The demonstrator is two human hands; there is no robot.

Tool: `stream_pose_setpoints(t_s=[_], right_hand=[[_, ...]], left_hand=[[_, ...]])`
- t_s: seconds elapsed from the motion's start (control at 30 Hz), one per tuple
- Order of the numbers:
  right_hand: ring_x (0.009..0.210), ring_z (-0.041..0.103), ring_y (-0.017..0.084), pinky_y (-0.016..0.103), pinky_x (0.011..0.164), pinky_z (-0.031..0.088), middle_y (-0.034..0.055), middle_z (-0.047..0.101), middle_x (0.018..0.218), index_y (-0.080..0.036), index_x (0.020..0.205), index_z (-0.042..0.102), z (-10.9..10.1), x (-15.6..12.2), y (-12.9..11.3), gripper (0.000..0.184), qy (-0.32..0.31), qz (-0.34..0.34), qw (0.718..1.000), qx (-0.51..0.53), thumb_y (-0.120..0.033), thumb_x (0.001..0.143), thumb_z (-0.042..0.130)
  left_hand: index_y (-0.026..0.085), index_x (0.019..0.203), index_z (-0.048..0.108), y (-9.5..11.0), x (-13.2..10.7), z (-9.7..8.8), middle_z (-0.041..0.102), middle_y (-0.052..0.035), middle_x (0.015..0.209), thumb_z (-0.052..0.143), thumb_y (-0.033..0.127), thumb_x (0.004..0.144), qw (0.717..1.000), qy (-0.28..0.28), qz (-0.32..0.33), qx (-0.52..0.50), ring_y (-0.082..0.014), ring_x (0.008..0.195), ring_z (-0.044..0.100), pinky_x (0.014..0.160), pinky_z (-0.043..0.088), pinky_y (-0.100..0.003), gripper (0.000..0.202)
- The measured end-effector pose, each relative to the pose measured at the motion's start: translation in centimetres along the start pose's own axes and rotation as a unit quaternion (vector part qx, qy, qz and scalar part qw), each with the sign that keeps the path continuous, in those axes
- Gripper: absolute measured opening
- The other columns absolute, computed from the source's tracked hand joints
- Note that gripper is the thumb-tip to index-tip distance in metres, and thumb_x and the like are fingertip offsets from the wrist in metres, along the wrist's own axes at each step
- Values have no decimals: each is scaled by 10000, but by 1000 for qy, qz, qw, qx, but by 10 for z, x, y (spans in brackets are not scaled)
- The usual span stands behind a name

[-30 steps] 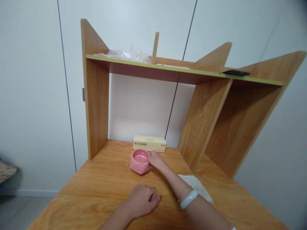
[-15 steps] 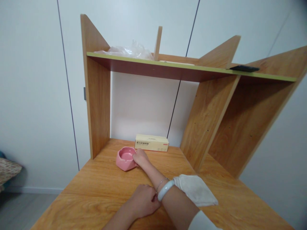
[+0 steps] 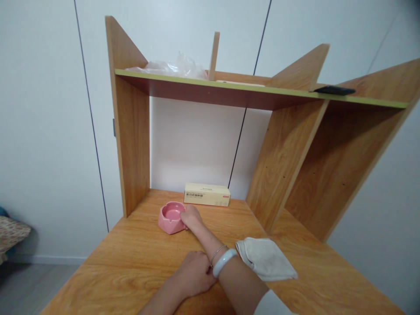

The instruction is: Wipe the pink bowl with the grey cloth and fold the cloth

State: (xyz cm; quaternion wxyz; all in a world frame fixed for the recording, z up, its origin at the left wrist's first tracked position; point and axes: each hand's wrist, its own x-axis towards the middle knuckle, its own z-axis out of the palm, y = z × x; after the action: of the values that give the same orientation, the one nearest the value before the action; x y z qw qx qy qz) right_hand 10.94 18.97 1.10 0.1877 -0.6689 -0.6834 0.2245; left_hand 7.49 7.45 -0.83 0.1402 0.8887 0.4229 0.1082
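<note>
A pink ashtray (image 3: 170, 216) sits on the wooden desk (image 3: 138, 258), towards the left under the shelf. My right hand (image 3: 192, 218) reaches forward and grips its right rim with closed fingers. A pale bangle and a thin bracelet are on that wrist. My left hand (image 3: 193, 275) rests on the desk near the front, fingers curled in a loose fist with nothing visible in it, partly covered by my right forearm.
A cream box (image 3: 206, 194) lies at the back of the desk against the wall. A folded grey cloth (image 3: 265, 258) lies to the right. The upper shelf (image 3: 229, 89) holds a crumpled plastic bag (image 3: 173, 68) and a black flat object (image 3: 334, 90). Upright wooden dividers (image 3: 282, 153) stand on the right.
My right hand has slid the pink ashtray to the left across the desk. My left hand has stayed in place.
</note>
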Motion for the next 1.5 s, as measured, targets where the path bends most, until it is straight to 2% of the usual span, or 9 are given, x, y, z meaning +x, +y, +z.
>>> stream_pose_setpoints(t_s=[0.1,0.3,0.47,0.67,0.77,0.9,1.13,1.37,1.5], right_hand=[[426,594,146,190,382,420,105,654,570,-74,816,610,-2,-5,2,323,-29,-8,999,15,-260,838,347],[430,566,130,216,456,425,59,651,611,-74,1157,426,-34,-27,27,438,4,-31,1000,0,-370,852,318],[731,593,158,236,674,397,75,651,812,-139,967,576,-83,-55,79,256,53,-43,996,-53,-208,779,416],[787,558,160,234,712,377,57,624,810,-164,839,593,-128,-108,145,248,26,-88,987,-131,-113,681,409],[842,541,177,248,739,378,57,597,917,-196,922,568,-130,-135,169,317,-22,-88,979,-182,-160,615,494],[999,481,238,299,839,332,111,553,1073,-188,1010,543,-115,-152,184,472,-18,-60,962,-265,-96,548,513],[905,537,232,297,748,354,113,605,977,-160,922,549,-95,-134,148,333,22,-71,949,-308,-49,646,400],[858,570,226,286,666,386,94,610,950,-166,938,516,-70,-104,52,272,19,-176,949,-263,-116,682,438],[797,590,226,291,617,413,89,612,938,-162,956,519,-39,-95,1,277,5,-274,930,-245,-162,683,475]], left_hand=[[185,714,607,-1,0,2,652,-28,694,399,232,766,1000,-1,5,1,-154,604,576,508,338,-204,219],[197,683,583,0,0,5,622,-7,627,316,370,857,1000,23,8,-3,-139,583,559,499,316,-206,363],[205,688,580,3,-1,3,623,-4,626,320,405,861,1000,16,2,3,-139,590,556,505,312,-211,371],[210,691,591,3,0,5,637,-4,637,322,397,862,999,26,9,22,-139,582,560,489,293,-211,370],[209,681,591,2,0,7,636,-3,629,334,392,857,999,30,11,24,-136,577,557,488,292,-209,362],[207,673,589,1,0,9,636,-2,628,351,378,850,999,30,10,31,-137,577,551,492,294,-212,342],[206,680,580,4,-2,4,622,3,625,352,372,850,999,24,22,33,-139,588,560,505,317,-212,329],[185,665,586,12,-7,7,620,-21,632,409,310,823,997,-13,80,19,-145,579,554,517,367,-224,268],[198,925,579,12,-8,17,609,-40,953,456,277,838,991,-34,94,-94,-155,794,559,685,444,-257,169]])
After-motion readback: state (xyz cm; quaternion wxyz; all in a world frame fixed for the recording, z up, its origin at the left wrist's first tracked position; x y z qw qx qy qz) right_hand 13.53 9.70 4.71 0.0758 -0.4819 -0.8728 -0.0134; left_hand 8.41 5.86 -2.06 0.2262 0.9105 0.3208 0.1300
